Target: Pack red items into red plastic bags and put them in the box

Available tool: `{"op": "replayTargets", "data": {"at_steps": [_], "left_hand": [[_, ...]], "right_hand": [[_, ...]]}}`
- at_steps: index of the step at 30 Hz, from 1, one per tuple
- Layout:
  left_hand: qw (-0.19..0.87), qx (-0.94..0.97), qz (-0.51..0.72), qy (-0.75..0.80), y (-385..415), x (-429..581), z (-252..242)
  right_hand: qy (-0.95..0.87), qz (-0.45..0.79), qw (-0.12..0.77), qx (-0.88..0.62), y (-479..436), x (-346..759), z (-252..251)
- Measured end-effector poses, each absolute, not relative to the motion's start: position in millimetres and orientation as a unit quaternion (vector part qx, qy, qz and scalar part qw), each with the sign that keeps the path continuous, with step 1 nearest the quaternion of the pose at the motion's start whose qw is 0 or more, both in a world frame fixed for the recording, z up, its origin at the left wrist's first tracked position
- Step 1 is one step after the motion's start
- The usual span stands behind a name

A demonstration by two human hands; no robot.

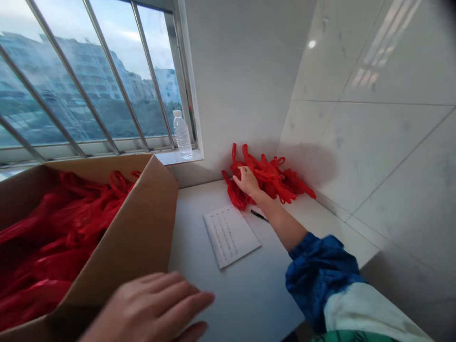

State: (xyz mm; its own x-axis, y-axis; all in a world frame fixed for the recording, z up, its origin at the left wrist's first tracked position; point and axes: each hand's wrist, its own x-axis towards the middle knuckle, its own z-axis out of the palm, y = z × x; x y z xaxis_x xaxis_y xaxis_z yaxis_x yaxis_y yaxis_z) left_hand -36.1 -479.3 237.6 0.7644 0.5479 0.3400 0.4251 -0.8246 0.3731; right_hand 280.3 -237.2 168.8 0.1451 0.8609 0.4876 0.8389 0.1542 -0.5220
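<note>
My right hand (248, 181) reaches to the far right corner of the table, its fingers bent around part of a red plastic bag (235, 195). That bag lies at the left side of a heap of red plastic bags (274, 175) with knotted handles, against the wall. My left hand (149, 308) is near the camera at the bottom, slightly blurred, with fingers stretched out and nothing seen in them. It hovers beside a large cardboard box (142, 228), which holds many more red plastic bags (74, 228).
An open notebook (231, 235) with handwritten lines lies on the white table (199, 199). A black pen (259, 215) is beside it, under my right forearm. A clear plastic bottle (183, 135) stands on the sill of the barred window. Tiled wall (374, 152) bounds the right side.
</note>
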Motion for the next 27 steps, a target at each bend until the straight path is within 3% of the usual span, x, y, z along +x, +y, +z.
{"op": "replayTargets", "data": {"at_steps": [3, 8, 15, 19, 22, 27], "left_hand": [[0.184, 0.944, 0.133, 0.24, -495, -1, 194], [0.235, 0.927, 0.18, 0.23, -505, 14, 142], [0.365, 0.826, 0.227, 0.365, -489, 7, 140], [0.499, 0.693, 0.325, 0.406, -457, 19, 139], [0.559, 0.563, 0.438, 0.422, -421, 36, 131], [0.596, 0.442, 0.553, 0.379, -371, 57, 115]], "right_hand": [[-0.598, 0.032, 0.378, -0.706, -213, 280, 169], [-0.56, 0.058, 0.424, -0.709, -212, 297, 157], [-0.561, 0.103, 0.563, -0.598, -232, 333, 202], [-0.555, 0.298, 0.632, -0.451, -270, 331, 209], [-0.532, 0.454, 0.621, -0.354, -303, 314, 194], [-0.565, 0.513, 0.56, -0.322, -336, 282, 152]]}}
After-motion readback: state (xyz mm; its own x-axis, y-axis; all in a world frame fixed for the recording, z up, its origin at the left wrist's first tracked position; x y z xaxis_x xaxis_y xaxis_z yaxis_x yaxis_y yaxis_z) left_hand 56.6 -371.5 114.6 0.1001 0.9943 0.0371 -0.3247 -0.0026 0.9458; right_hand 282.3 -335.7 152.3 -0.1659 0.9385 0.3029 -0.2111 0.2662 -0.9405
